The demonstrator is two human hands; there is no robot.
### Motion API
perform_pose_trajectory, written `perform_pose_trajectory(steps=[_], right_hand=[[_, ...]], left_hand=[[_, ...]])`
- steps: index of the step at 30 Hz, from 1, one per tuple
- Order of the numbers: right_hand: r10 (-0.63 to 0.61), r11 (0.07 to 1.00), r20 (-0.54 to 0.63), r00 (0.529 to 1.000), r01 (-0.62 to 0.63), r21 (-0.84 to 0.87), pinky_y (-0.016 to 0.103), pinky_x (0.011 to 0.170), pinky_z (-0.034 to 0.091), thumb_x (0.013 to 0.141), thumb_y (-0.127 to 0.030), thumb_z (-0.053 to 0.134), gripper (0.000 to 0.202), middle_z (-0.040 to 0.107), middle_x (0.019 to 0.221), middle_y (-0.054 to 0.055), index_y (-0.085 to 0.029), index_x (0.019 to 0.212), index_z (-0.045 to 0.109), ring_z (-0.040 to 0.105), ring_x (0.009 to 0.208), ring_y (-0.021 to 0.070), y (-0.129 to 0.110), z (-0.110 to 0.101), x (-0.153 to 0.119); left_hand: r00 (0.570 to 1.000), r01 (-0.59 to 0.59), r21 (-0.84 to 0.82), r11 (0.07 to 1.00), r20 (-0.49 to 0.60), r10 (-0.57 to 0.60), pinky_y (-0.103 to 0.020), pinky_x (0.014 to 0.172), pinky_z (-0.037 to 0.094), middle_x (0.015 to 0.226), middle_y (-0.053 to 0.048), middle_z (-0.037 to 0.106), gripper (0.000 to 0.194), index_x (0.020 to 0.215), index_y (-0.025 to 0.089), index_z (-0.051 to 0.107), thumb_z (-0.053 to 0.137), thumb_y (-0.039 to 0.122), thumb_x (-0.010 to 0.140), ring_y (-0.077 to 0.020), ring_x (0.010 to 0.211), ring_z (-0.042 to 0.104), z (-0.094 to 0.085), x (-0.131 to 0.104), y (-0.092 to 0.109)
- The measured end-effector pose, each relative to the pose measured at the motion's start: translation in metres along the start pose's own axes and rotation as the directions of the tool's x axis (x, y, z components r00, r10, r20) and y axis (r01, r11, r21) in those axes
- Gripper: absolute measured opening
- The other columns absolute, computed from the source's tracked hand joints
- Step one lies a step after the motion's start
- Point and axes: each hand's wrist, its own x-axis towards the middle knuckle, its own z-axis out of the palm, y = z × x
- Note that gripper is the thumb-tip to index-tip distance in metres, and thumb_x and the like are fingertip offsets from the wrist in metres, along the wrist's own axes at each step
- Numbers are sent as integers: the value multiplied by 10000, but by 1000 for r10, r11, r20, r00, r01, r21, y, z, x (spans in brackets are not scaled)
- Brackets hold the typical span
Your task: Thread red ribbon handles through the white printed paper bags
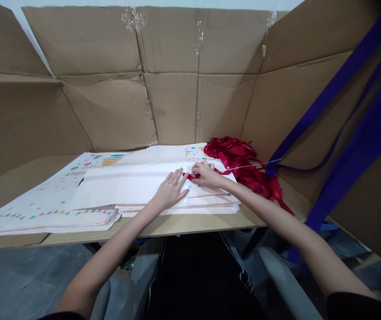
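Note:
White sheets (120,184) lie stacked on the table in front of me. My left hand (171,190) rests flat on the top sheet, its fingers spread. Just to its right, my right hand (206,174) has its fingers bent together on a small piece of red ribbon (190,177) that lies against the sheet. A thin, pale stick or wire (248,166) extends to the right from beside my right hand. Beyond that hand is a tangled pile of red ribbons (233,153).
Another stack of white sheets with coloured prints (48,200) lies at the left. Cardboard walls (173,102) enclose the table (177,226) at the back and sides. Blue straps (330,93) hang at the right. A chair armrest (278,271) is below the table edge.

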Motion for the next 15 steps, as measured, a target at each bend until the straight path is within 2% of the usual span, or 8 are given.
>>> perform_pose_trajectory(steps=[5, 8, 11, 15], right_hand=[[2, 1000, -70, 998, -1, 14, 350, 819, 217, 886, -261, 453, 156, 657, 895, 52, -177, 886, 584, 532, 902, 207, -1, 4, -18], [-9, 982, -81, 997, -7, -190, 384, 865, 212, 882, -273, 446, 212, 683, 887, 105, -151, 905, 618, 569, 848, 220, -5, 1, -27], [2, 916, -48, 999, -21, -400, 400, 870, 234, 899, -301, 410, 319, 696, 863, 174, -113, 943, 663, 605, 807, 245, -9, -5, -32], [144, 839, 34, 989, -104, -535, 423, 862, 276, 865, -406, 452, 414, 701, 819, 211, -94, 926, 717, 638, 798, 283, -2, -19, -42]], left_hand=[[1000, 9, -6, 1000, -14, -9, -462, 1135, 237, 1516, -209, 270, 625, 1454, 95, 329, 321, 477, 960, -307, 1411, 235, 3, 0, -1], [1000, -3, -17, 1000, -26, 2, -476, 1124, 256, 1513, -212, 274, 622, 1455, 100, 326, 290, 482, 965, -310, 1408, 244, 4, 0, -1], [1000, -10, -2, 1000, -19, 10, -481, 1120, 259, 1508, -231, 271, 618, 1449, 87, 332, 287, 473, 967, -322, 1403, 253, 4, 1, -1], [1000, 7, 19, 1000, -5, -7, -458, 1126, 253, 1505, -217, 292, 601, 1441, 100, 348, 316, 463, 963, -320, 1397, 267, 4, 2, 1]])
